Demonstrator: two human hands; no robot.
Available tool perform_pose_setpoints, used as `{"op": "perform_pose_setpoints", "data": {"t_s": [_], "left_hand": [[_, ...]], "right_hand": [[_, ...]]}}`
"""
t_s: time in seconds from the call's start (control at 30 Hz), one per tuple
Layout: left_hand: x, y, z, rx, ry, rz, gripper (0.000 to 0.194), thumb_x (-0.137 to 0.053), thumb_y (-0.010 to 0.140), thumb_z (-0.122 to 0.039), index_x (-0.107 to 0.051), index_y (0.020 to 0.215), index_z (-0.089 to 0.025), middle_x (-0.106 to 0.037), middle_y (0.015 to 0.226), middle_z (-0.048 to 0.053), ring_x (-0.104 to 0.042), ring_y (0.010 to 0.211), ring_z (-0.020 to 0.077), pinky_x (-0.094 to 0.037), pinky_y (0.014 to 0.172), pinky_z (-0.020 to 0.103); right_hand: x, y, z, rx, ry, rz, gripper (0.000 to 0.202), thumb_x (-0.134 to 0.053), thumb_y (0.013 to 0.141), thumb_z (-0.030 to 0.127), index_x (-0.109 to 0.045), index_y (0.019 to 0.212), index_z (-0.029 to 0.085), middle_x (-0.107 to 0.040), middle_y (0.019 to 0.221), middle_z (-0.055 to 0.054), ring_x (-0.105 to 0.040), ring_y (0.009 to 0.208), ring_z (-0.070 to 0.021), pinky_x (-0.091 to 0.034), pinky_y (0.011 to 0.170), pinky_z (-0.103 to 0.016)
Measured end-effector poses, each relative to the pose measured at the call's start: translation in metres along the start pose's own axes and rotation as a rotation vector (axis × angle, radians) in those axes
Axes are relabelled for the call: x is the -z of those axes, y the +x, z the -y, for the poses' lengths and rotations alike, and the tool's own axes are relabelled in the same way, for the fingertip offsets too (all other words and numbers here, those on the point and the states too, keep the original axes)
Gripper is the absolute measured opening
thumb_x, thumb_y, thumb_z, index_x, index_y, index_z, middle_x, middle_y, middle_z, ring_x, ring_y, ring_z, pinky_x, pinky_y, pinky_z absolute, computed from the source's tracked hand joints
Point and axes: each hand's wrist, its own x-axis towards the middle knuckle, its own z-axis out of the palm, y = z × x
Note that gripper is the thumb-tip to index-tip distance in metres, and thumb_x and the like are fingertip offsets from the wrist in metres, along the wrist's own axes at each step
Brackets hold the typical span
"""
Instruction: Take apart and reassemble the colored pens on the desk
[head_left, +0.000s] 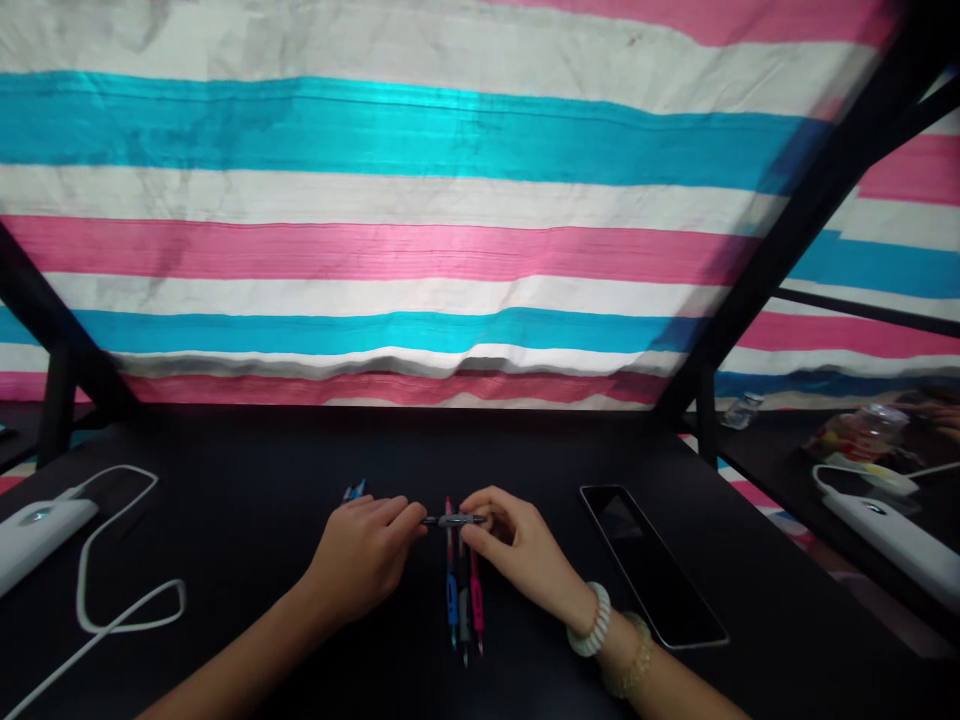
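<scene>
A grey-and-black pen (pixel 454 520) is held level between my hands, crosswise above other pens. My right hand (pixel 517 545), with bracelets on its wrist, pinches the pen's right end between thumb and fingers. The fingers of my left hand (pixel 371 550) are closed at its dark left end; their grip is partly hidden. Below lie a blue pen (pixel 451 600), a black pen (pixel 464 610) and a pink pen (pixel 477 605), side by side and pointing toward me. Blue pen-like ends (pixel 354 490) show just beyond my left hand; I cannot tell whether it holds them.
A phone (pixel 652 565) lies right of my right hand on the black table (pixel 247 450). On the left are a white device (pixel 45 535) and its looping white cable (pixel 86 580). A striped sheet (pixel 420 250) hangs behind. A neighbouring table at right holds a jar (pixel 862 435).
</scene>
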Motion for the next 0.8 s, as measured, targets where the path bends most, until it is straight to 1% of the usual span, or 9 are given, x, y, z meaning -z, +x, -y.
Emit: {"op": "perform_pose_setpoints", "data": {"t_s": [0.1,0.13,0.23,0.27,0.4,0.5,0.53,0.67,0.8], "left_hand": [[0.0006,0.0001,-0.0004,-0.013,0.013,-0.009,0.017,-0.041,0.095,-0.023,-0.058,0.09,-0.021,-0.062,0.067,-0.001,-0.059,0.055,0.0184,-0.035,0.053,0.03],[0.0005,0.0001,-0.0004,-0.017,0.017,-0.012,0.017,-0.042,0.095,-0.023,-0.058,0.09,-0.021,-0.062,0.067,-0.001,-0.058,0.055,0.0186,-0.035,0.053,0.031],[-0.0001,-0.0002,0.0001,-0.012,0.024,-0.015,0.016,-0.043,0.094,-0.022,-0.058,0.089,-0.02,-0.062,0.066,-0.001,-0.058,0.055,0.0187,-0.035,0.053,0.031],[-0.0003,-0.0003,0.0002,-0.01,0.024,-0.016,0.016,-0.043,0.094,-0.022,-0.058,0.089,-0.02,-0.062,0.067,-0.001,-0.058,0.055,0.0186,-0.035,0.053,0.03],[-0.0006,-0.0005,0.0003,-0.015,0.031,-0.012,0.016,-0.043,0.094,-0.022,-0.058,0.088,-0.02,-0.062,0.067,0.0,-0.058,0.056,0.0184,-0.035,0.054,0.03],[-0.0004,-0.0007,-0.0001,-0.007,0.031,-0.014,0.016,-0.043,0.094,-0.022,-0.058,0.088,-0.02,-0.062,0.066,-0.001,-0.058,0.056,0.0182,-0.035,0.054,0.03],[-0.0004,-0.0007,-0.0002,-0.005,0.028,-0.02,0.016,-0.043,0.094,-0.022,-0.058,0.089,-0.02,-0.063,0.066,0.0,-0.058,0.055,0.0181,-0.036,0.054,0.03],[-0.0012,-0.0014,-0.0004,-0.013,0.004,-0.034,0.016,-0.042,0.095,-0.023,-0.058,0.096,-0.02,-0.066,0.071,0.001,-0.061,0.057,0.0187,-0.039,0.054,0.031],[-0.0018,-0.0022,-0.0003,0.007,-0.034,-0.06,0.016,-0.042,0.096,-0.023,-0.055,0.103,-0.019,-0.07,0.078,0.003,-0.065,0.061,0.0191,-0.042,0.056,0.031]], "right_hand": [[0.0009,0.0011,-0.0012,-0.029,0.021,0.049,0.035,-0.047,0.096,0.039,-0.063,0.074,0.016,-0.063,0.065,-0.001,-0.055,0.057,-0.0123,-0.04,0.055,-0.023],[0.0011,0.0011,-0.0011,-0.021,0.005,0.047,0.038,-0.046,0.096,0.039,-0.062,0.071,0.017,-0.062,0.063,-0.001,-0.055,0.057,-0.0124,-0.04,0.056,-0.024],[0.0014,0.0004,-0.0001,0.011,-0.035,-0.008,0.018,-0.062,0.087,0.035,-0.063,0.083,0.017,-0.062,0.068,0.001,-0.056,0.062,-0.0133,-0.041,0.059,-0.023],[0.0014,0.0002,0.0002,0.007,-0.033,-0.017,0.017,-0.063,0.086,0.035,-0.063,0.087,0.018,-0.062,0.069,0.001,-0.056,0.062,-0.0133,-0.041,0.059,-0.023],[0.0015,-0.0001,0.0002,-0.014,-0.032,0.025,0.033,-0.049,0.095,0.038,-0.061,0.073,0.017,-0.062,0.066,-0.001,-0.055,0.061,-0.0131,-0.041,0.06,-0.024],[0.0017,0.0,0.0002,0.004,-0.018,-0.014,0.018,-0.061,0.087,0.035,-0.062,0.085,0.017,-0.063,0.073,-0.001,-0.057,0.066,-0.0142,-0.042,0.061,-0.024],[0.0018,0.0001,0.0003,0.0,-0.011,-0.021,0.018,-0.062,0.087,0.035,-0.062,0.088,0.017,-0.063,0.074,-0.001,-0.057,0.066,-0.0142,-0.042,0.061,-0.024],[0.0026,0.0005,0.0018,-0.026,-0.014,0.037,0.034,-0.049,0.094,0.041,-0.061,0.072,0.017,-0.06,0.066,0.0,-0.054,0.061,-0.0128,-0.04,0.058,-0.024],[0.0034,0.0017,0.0017,-0.031,0.031,0.01,0.02,-0.062,0.086,0.038,-0.062,0.085,0.018,-0.06,0.069,0.001,-0.053,0.06,-0.0125,-0.04,0.055,-0.023]]}}
